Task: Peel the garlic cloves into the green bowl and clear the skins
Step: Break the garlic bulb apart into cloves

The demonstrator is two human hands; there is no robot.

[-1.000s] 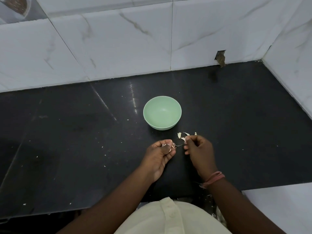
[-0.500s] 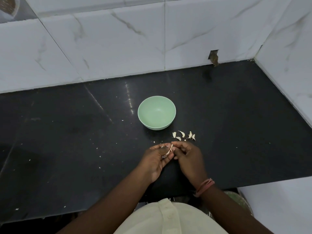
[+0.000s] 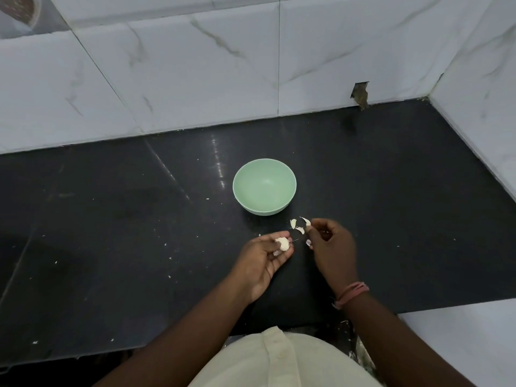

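The green bowl (image 3: 264, 188) stands empty on the black counter (image 3: 111, 233). Just in front of it and to the right lie a few unpeeled garlic cloves (image 3: 299, 226). My left hand (image 3: 262, 261) is palm up and holds a white garlic clove (image 3: 282, 243) at its fingertips. My right hand (image 3: 333, 247) hovers beside the loose cloves with curled fingers. It pinches a small pale bit of garlic skin (image 3: 308, 242) at the thumb tip. The two hands are a short gap apart.
White marble-look tiles (image 3: 195, 79) wall the counter at the back and the right. A small hole (image 3: 360, 94) breaks the back wall at the right. Tiny skin flakes (image 3: 169, 276) dot the counter. A white surface (image 3: 460, 339) adjoins at the lower right.
The hands were together over the clove and have now parted. The right hand pulled away to the right with a bit of skin, and the left hand turned palm up with the clove.
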